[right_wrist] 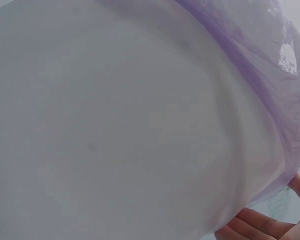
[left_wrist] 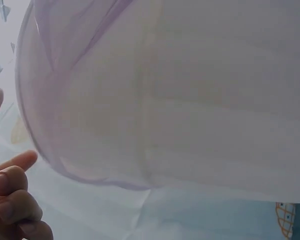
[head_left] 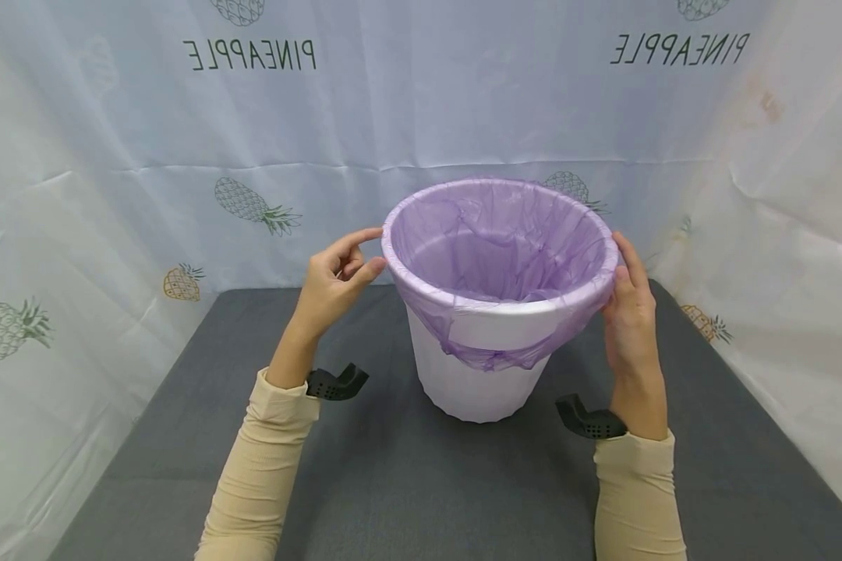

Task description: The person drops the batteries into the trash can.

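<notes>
A white round trash can (head_left: 480, 397) stands upright on the dark tabletop, lined with a thin purple trash bag (head_left: 484, 249). The bag's edge is folded over the rim and hangs down outside. At the rim's left side, my left hand (head_left: 333, 280) touches with an extended index finger; its thumb points toward the rim and the other fingers are curled, as the left wrist view shows. Opposite, my right hand (head_left: 631, 319) rests against the rim and the overhanging bag, thumb and fingers spread along the outside. The can's pale wall (right_wrist: 140, 125) fills most of the right wrist view.
A dark grey cloth (head_left: 421, 491) covers the table. White curtains (head_left: 365, 101) printed with pineapples hang behind and at both sides. Each wrist carries a black mount, one of them at the left cuff (head_left: 337, 383).
</notes>
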The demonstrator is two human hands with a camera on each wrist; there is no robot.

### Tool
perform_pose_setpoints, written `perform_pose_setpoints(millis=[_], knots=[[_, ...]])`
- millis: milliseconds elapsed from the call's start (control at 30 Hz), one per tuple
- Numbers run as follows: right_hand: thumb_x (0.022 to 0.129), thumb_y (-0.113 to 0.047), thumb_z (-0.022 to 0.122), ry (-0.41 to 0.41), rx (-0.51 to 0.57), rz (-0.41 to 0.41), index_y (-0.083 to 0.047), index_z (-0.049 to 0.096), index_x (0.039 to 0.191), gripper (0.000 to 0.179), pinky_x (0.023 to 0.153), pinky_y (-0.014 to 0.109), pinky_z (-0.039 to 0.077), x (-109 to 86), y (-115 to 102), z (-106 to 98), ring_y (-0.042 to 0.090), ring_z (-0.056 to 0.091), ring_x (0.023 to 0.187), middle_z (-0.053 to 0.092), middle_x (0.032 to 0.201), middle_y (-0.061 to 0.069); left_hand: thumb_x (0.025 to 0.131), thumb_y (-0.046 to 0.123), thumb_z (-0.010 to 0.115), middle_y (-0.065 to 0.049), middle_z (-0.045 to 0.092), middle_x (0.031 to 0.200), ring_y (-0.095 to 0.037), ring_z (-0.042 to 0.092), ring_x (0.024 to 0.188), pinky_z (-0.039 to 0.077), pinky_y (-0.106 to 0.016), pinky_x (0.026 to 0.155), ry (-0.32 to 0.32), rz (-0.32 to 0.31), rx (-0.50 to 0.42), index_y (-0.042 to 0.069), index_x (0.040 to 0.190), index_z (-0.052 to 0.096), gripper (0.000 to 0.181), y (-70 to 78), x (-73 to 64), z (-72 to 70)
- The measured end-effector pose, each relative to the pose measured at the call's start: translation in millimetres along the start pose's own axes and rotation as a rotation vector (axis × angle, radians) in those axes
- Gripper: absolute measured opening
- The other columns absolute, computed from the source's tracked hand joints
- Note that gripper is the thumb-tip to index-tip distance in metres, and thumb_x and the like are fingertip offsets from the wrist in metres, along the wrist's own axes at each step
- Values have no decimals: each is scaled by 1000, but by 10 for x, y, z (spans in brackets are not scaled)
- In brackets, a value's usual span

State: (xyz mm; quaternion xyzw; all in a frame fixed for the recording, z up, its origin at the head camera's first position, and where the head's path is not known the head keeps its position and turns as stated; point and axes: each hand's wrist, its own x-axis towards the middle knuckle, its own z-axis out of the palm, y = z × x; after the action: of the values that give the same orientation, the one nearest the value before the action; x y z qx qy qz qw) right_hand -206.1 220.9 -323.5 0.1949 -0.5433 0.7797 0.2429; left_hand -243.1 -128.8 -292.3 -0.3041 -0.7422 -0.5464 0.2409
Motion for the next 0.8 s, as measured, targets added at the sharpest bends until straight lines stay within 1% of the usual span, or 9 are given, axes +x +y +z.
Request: perform_pose_setpoints(millis=[100, 167, 200, 267, 333, 400, 567, 667, 800], knots=[[101, -22, 49, -62, 13, -18, -14, 44, 142, 42, 81, 15, 47, 7, 1, -16, 3, 56, 90, 61, 104, -7, 93, 22, 63, 12, 35, 67, 2, 30, 56, 26, -17, 53, 47, -16, -19, -4, 123, 61, 40, -73, -103, -48], [100, -23, 50, -96, 2, -29, -16, 47, 138, 38, 72, 15, 46, 10, -2, -22, 2, 53, 79, 58, 89, -8, 92, 7, 59, 13, 37, 66, 3, 28, 53, 24, -18, 51, 66, -54, -26, -5, 123, 60, 34, -138, -190, -78], [100, -23, 50, -104, -20, -33, -17, 48, 136, 36, 69, 15, 46, 8, -3, -15, 2, 53, 76, 58, 86, -8, 92, 3, 57, 13, 38, 66, 3, 28, 53, 24, -19, 50, 74, -73, -26, -5, 124, 60, 33, -174, -236, -91], [101, -23, 49, -124, -63, -37, -17, 49, 135, 34, 67, 16, 46, 5, 1, 6, 2, 53, 73, 56, 82, -8, 93, 1, 55, 13, 39, 65, 2, 26, 50, 23, -21, 48, 92, -116, -22, -5, 124, 60, 32, -243, -328, -113], [101, -23, 49, -124, -133, -38, -19, 50, 134, 33, 65, 16, 45, 4, 14, 47, 2, 52, 71, 56, 80, -9, 94, 1, 54, 12, 40, 64, 2, 26, 49, 24, -23, 48, 109, -146, -13, -5, 123, 60, 30, -312, -412, -130], [101, -22, 49, -135, -183, -46, -20, 49, 134, 33, 67, 16, 44, 0, 43, 93, 2, 51, 72, 58, 84, -10, 95, 1, 53, 12, 41, 63, 2, 26, 48, 24, -23, 48, 127, -165, -2, -6, 123, 60, 29, -367, -478, -141], [102, -17, 46, -184, -215, -81, -19, 47, 136, 34, 72, 14, 43, -16, 125, 170, 3, 51, 77, 59, 93, -9, 97, 2, 52, 13, 38, 61, 3, 26, 47, 24, -23, 48, 149, -212, 20, -9, 120, 61, 27, -463, -585, -138], [102, -17, 47, -177, -229, -78, -21, 46, 136, 34, 75, 14, 47, -22, 159, 190, 3, 54, 80, 59, 95, -9, 96, 1, 52, 13, 37, 61, 4, 27, 48, 24, -22, 48, 157, -248, 27, -11, 119, 61, 27, -465, -628, -129], [102, -15, 46, -167, -232, -106, -20, 47, 137, 35, 71, 13, 43, -13, 209, 166, 1, 50, 76, 58, 92, -11, 96, 0, 52, 12, 37, 61, 3, 27, 49, 25, -21, 49, 140, -273, 42, -13, 118, 60, 26, -381, -662, -124]])
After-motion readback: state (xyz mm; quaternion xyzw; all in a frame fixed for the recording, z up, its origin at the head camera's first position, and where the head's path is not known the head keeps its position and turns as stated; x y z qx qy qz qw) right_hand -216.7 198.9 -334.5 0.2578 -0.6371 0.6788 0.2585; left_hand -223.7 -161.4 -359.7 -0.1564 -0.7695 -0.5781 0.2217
